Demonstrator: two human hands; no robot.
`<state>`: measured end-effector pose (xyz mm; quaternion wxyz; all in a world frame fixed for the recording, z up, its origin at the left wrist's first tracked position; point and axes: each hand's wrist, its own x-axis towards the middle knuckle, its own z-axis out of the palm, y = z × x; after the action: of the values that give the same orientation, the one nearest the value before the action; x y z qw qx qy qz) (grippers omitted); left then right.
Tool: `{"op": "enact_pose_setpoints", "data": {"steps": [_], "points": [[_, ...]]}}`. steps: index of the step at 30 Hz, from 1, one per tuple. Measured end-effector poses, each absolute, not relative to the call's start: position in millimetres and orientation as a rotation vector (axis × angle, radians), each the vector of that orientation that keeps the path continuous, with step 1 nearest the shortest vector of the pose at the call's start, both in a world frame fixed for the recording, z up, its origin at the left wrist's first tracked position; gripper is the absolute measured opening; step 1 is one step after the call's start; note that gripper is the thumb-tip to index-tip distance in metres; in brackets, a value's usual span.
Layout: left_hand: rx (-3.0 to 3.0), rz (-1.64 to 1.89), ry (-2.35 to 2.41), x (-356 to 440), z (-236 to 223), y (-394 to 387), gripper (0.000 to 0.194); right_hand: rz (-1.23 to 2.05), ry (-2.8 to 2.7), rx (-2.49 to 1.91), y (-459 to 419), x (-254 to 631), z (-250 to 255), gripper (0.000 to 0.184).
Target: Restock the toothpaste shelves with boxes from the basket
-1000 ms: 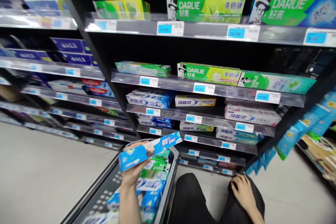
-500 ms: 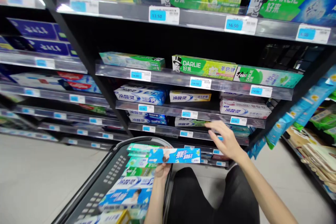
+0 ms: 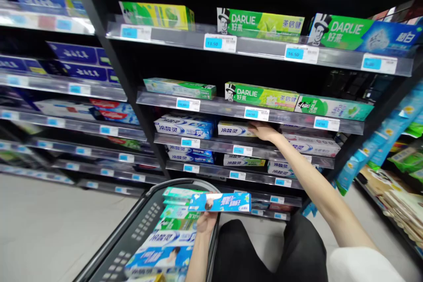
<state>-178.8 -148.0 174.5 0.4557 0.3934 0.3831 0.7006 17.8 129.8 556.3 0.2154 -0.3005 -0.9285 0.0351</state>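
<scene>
My left hand point(image 3: 206, 220) is closed on a blue toothpaste box point(image 3: 228, 202), held flat above the rim of a dark shopping basket point(image 3: 127, 233). Several toothpaste boxes lie stacked in that basket, among them a white one point(image 3: 172, 239) and a blue one point(image 3: 158, 257). On a middle shelf, a white-and-yellow toothpaste box point(image 3: 233, 129) lies lengthwise along the front edge. The fingers of my right hand point(image 3: 262, 131) are bent over its right end, which they partly cover; the thumb is hard to make out.
Shelves with price labels point(image 3: 220, 42) rise in front, holding green toothpaste boxes point(image 3: 264, 26) above and white-and-blue toothpaste boxes point(image 3: 183, 126) beside my reach. Blue hanging packets point(image 3: 373, 141) line the right side. A dark upright post point(image 3: 115, 66) divides the shelving at left.
My right hand has moved forward and up from in front of the lower shelves to the white-and-yellow toothpaste box. The left still holds the blue box. The view has tilted up slightly.
</scene>
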Motion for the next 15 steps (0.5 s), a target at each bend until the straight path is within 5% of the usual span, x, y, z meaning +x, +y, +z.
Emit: {"op": "enact_pose_setpoints", "data": {"steps": [7, 15], "points": [[0.851, 1.736, 1.057, -167.1, 191.1, -135.9, 0.101, 0.030, -2.665, -0.702, 93.4, 42.2, 557.4, 0.045], [0.853, 1.642, 0.940, -157.4, 211.7, -137.5, 0.093, 0.015, -2.643, -0.654, 63.4, 46.0, 570.5, 0.044]]}}
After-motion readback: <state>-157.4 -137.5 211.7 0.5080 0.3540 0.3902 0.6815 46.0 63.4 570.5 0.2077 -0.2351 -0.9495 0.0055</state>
